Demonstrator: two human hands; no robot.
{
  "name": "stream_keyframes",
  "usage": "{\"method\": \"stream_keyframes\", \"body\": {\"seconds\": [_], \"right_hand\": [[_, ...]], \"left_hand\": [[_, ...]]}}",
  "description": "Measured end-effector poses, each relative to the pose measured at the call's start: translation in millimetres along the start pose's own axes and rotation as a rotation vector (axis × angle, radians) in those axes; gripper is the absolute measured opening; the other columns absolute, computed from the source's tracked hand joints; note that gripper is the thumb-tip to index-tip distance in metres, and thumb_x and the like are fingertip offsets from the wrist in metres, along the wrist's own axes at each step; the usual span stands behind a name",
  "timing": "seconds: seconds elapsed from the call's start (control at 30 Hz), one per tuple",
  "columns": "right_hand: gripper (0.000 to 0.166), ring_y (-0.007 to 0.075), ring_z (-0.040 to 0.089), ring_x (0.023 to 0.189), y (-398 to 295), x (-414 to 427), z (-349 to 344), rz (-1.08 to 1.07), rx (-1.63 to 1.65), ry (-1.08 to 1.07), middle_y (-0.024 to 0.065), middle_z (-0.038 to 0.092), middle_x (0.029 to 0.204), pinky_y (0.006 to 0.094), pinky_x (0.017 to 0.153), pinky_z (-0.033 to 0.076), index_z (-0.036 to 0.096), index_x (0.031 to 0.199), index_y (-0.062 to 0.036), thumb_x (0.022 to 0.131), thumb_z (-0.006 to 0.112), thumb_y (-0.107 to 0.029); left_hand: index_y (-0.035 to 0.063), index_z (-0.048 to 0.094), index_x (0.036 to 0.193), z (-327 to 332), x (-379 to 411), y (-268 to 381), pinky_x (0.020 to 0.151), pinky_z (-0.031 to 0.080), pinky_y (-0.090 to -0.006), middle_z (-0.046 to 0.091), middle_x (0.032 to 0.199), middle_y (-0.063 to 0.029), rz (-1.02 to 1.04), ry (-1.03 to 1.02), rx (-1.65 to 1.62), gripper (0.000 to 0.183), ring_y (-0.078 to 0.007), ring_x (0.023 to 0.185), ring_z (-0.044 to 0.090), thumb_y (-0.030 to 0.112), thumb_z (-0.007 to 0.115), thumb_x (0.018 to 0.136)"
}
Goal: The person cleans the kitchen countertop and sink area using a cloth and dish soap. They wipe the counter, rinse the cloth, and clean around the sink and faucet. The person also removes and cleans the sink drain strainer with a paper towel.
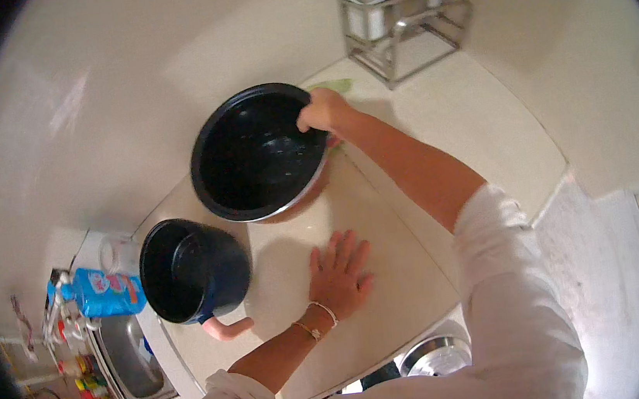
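A large round pot (259, 153), black inside with a reddish outer wall, is tilted so its mouth faces up and towards me. My right hand (325, 111) grips its rim at the right, thumb inside and fingers behind the wall. Flat on the beige countertop (404, 284), fingers spread, lies my left hand (342, 276), with bracelets at the wrist and nothing held. To its left stands a deep dark-blue pot (227, 267) with a black inside and a pinkish curved handle (228, 328). A green thing (337, 85) shows partly behind the large pot.
A metal wire rack (390, 63) with white containers stands at the back right. At the left are a blue plastic bottle (108, 292), a clear jar (117, 254), a steel sink (132, 359) and several small bottles (104, 397). A steel bowl (435, 357) shows below the counter's near edge.
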State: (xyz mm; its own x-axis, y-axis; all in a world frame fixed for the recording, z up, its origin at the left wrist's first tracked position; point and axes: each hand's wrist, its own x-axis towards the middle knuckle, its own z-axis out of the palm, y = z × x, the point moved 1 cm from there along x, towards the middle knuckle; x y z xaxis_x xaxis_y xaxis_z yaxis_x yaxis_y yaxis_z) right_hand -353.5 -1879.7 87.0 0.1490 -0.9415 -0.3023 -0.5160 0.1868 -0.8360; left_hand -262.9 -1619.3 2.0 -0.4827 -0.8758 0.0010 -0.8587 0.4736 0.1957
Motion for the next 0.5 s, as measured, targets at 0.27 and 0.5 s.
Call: {"method": "stream_keyframes", "body": {"seconds": [0.27,0.5], "right_hand": [[0.019,0.0299,0.06,0.061,77.4,-47.4,-30.6,0.022,0.172,0.403,0.0197,0.058,0.066,0.0396,0.048,0.048,0.057,0.073,0.0099,0.058,0.058,-0.003],[0.023,0.0219,0.053,0.059,133.3,-177.8,-158.8,0.029,0.638,0.517,0.0111,0.056,0.071,0.0351,0.057,0.046,0.056,0.082,0.0074,0.06,0.055,0.002]], "left_hand": [[0.0175,0.036,0.13,5.1,-0.1,5.3,0.099,0.016,-0.0573,0.023,0.141,-0.0081,0.017,0.031,0.039,0.057,-0.0298,0.13,0.02,0.038,0.052,0.079],[0.0156,0.035,0.131,0.4,-4.2,1.1,0.099,0.017,-0.0569,0.023,0.141,-0.0105,0.003,0.022,0.003,0.058,-0.0317,0.13,0.02,0.037,0.053,0.079]]}}
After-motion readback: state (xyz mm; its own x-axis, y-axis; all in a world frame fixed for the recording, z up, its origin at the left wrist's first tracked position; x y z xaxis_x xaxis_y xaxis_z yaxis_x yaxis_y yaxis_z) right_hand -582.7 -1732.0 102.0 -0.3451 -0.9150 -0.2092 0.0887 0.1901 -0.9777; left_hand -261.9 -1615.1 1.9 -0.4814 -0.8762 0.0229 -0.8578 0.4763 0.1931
